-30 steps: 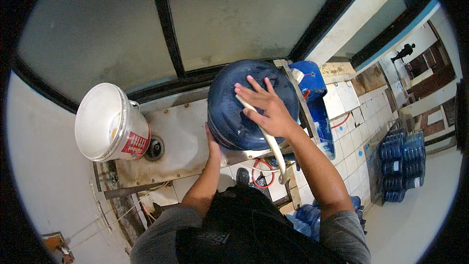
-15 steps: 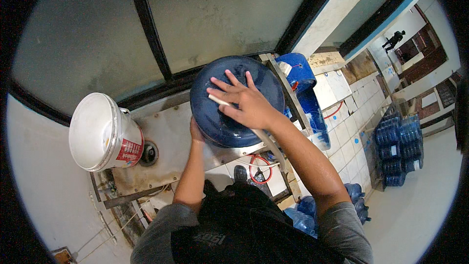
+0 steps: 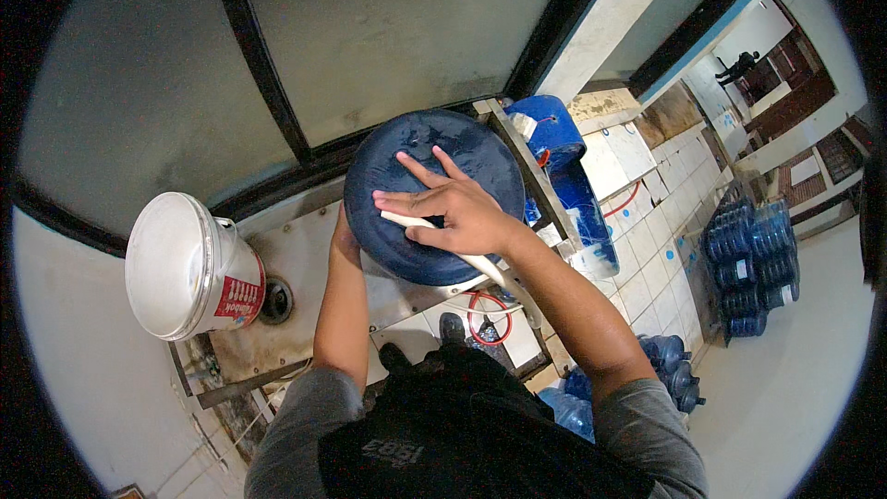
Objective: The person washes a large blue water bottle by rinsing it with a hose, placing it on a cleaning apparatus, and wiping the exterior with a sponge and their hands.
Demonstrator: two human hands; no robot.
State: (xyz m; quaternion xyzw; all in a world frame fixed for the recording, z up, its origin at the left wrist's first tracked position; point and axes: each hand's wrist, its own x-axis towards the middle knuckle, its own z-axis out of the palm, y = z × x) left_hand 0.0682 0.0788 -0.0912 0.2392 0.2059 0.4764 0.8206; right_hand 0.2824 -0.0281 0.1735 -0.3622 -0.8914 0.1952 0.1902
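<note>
A wet, dark blue round container [image 3: 397, 152] stands on a metal-topped bench [image 3: 296, 254], its broad round face turned up toward me. Across that face lies my right hand [image 3: 453, 208], fingers spread, with a pale hose [image 3: 480, 265] tucked between thumb and forefinger. The hose's open end points left over the blue surface, and its length trails down past my wrist. My left hand [image 3: 344, 231] is against the container's near left side, with its fingers hidden behind the rim.
A white bucket [image 3: 171, 263] sits at the bench's left end beside a dark round fitting [image 3: 275, 301]. Blue tubs [image 3: 591, 222] are to the right. Stacked blue water jugs [image 3: 753, 259] stand farther right, others [image 3: 670, 365] lower down. A red hose loop [image 3: 490, 319] hangs near my feet.
My right hand has moved slightly nearer and turned leftward on the blue face, still with the hose. The left hand stays at the side. The whole view has shifted a little.
</note>
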